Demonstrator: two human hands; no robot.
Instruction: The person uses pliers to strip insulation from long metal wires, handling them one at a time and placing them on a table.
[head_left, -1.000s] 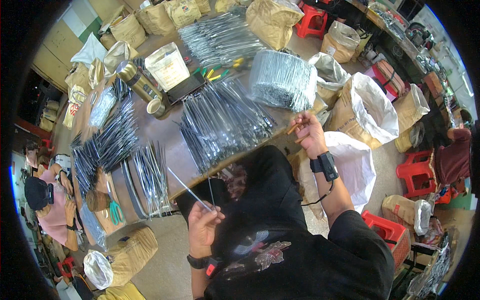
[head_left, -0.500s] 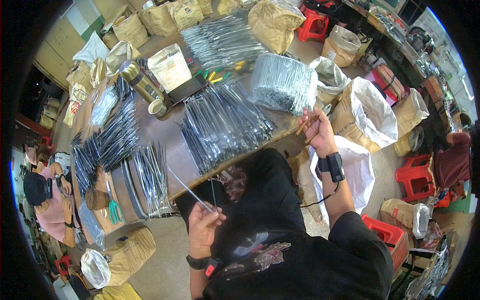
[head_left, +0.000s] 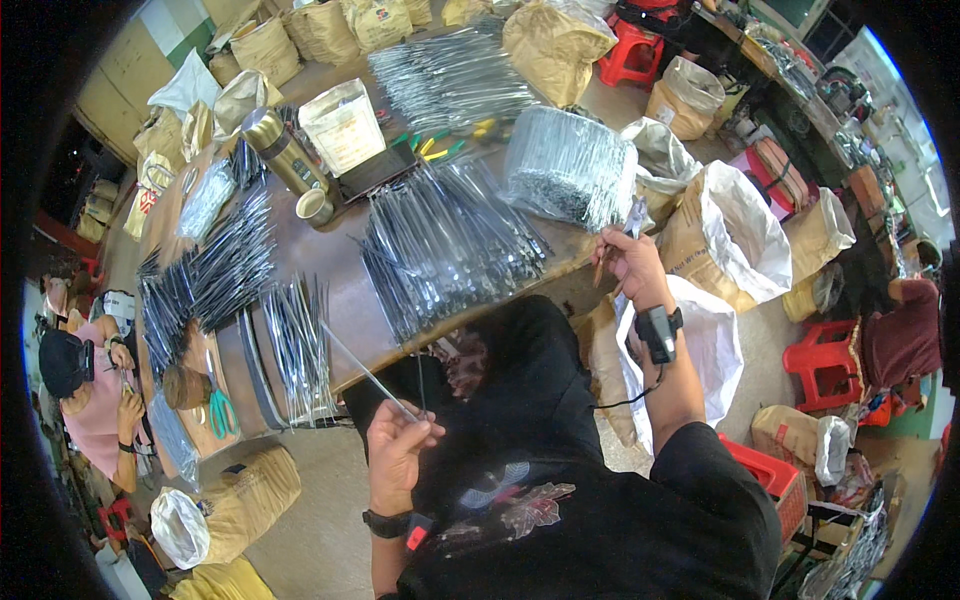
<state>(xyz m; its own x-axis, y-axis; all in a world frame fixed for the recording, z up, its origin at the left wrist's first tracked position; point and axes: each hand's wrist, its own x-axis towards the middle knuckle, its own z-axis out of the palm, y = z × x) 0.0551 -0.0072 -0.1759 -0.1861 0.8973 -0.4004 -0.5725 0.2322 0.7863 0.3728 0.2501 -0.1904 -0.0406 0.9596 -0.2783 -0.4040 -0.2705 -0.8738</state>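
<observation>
Near the table's front edge, my left hand (head_left: 400, 445) is closed with thumb and fingers pinching a thin, pale metal strip (head_left: 362, 362), whose far end slants up and left over the table edge. A second, darker thin strip (head_left: 421, 380) rises from the same fingers. To the right, beyond the table edge, my right hand (head_left: 634, 268) is wrapped round pliers (head_left: 637, 214). Their metal head points up and a brownish handle shows below the fingers. A wide bundle of dark, shiny strips (head_left: 440, 250) lies on the table between my hands.
More strips lie in bundles at left (head_left: 230, 260) and at the far side (head_left: 450, 80). A plastic-wrapped coil (head_left: 570, 165), a flask (head_left: 285, 150), a paper cup (head_left: 314, 207) and teal scissors (head_left: 222, 412) are on the table. Open sacks (head_left: 725, 235) stand at right. Another person (head_left: 95, 400) works at left.
My left hand has shifted slightly left with the strips. My right hand has turned, so the pliers' metal head now shows above the fingers.
</observation>
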